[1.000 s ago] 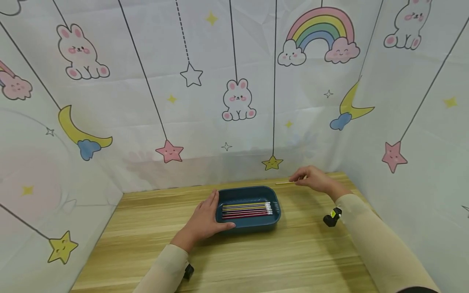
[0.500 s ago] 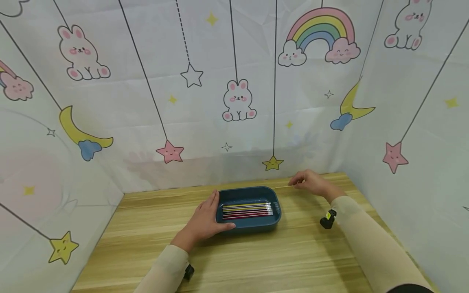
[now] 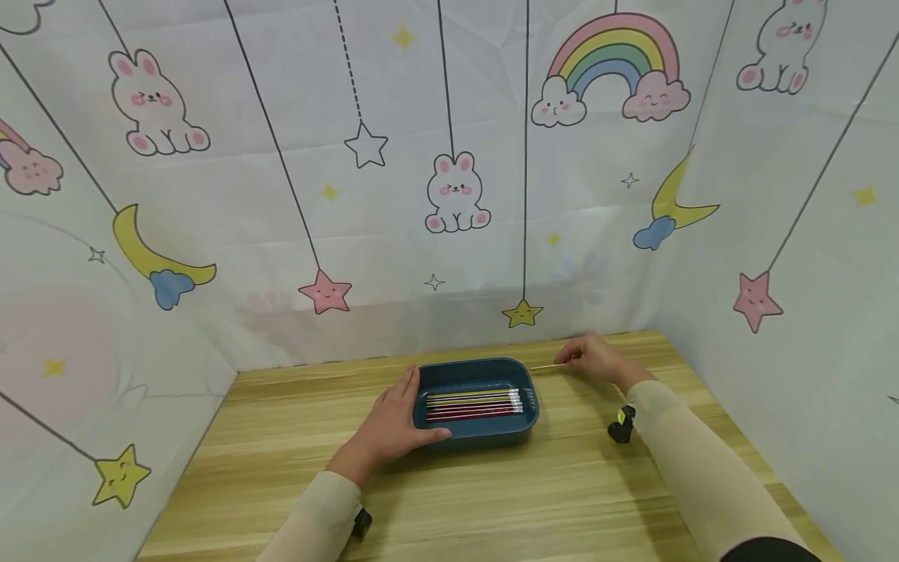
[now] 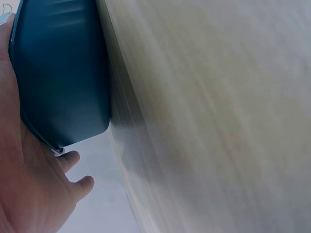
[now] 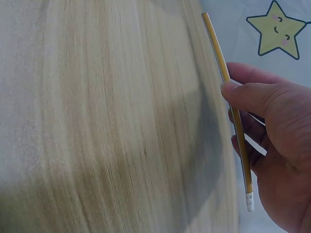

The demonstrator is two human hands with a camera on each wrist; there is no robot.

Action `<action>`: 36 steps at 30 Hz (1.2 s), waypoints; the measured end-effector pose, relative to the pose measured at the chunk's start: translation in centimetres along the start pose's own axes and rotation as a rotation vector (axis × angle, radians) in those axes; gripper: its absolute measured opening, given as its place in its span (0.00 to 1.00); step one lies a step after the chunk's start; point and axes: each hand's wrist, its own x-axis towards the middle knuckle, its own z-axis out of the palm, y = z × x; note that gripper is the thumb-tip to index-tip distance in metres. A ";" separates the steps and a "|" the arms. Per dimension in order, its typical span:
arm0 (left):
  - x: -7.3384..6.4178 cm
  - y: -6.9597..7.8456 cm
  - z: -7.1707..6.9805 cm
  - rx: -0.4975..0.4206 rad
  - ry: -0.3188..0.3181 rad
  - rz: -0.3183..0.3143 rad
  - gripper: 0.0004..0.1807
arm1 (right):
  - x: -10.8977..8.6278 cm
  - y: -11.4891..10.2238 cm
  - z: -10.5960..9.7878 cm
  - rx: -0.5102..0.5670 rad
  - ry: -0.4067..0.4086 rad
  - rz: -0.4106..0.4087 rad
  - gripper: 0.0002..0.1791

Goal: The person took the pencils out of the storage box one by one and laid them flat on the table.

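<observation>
My right hand pinches a yellow pencil between thumb and fingers, over the table beyond the right end of a dark blue plastic bin. A white eraser end shows at the bottom of the pencil in the right wrist view. Inside the bin, several pencils in yellow, dark and red lie side by side, their white ends to the right. My left hand rests against the bin's left end, fingers extended along the side and thumb over the front rim.
The wood-grain table carries the bin near its back edge. A white cloth backdrop with printed rabbits, stars and moons rises behind and on both sides. A small black device hangs at my right wrist.
My right hand has moved slightly down and toward the front with the yellow pencil. My left hand and the bin stay in place.
</observation>
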 end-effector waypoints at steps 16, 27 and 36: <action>0.0 -0.2 0.3 -0.011 0.005 -0.002 0.76 | 0.2 1.1 0.6 -0.019 -0.020 0.028 0.09; 0.0 0.1 0.1 -0.002 -0.001 -0.007 0.76 | 0.4 1.3 0.9 0.002 -0.012 0.020 0.10; -0.1 0.1 -0.1 -0.002 -0.003 -0.009 0.76 | 0.3 0.9 0.9 0.028 -0.019 0.066 0.11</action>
